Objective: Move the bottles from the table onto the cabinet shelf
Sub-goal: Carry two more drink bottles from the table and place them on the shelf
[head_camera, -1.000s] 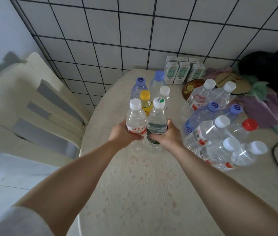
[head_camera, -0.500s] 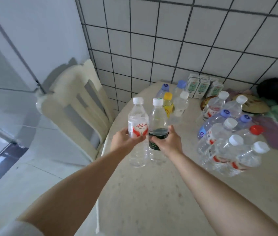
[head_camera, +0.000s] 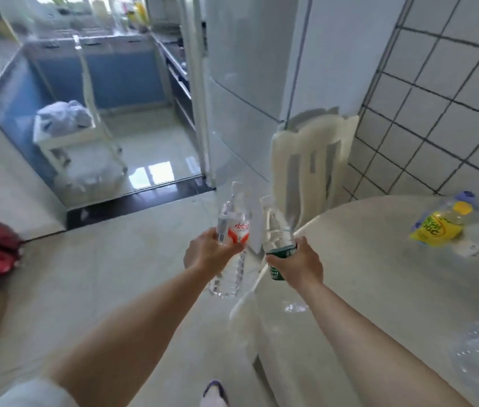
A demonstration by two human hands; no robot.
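With one bottle per hand, left hand (head_camera: 207, 254) fingers wrap the red-labelled bottle (head_camera: 232, 230) and right hand (head_camera: 298, 264) fingers the green-labelled bottle (head_camera: 279, 245), off the worktop's (head_camera: 379, 274) left edge for carrying.

Head cam, looks fwd/down, wide, near hands.
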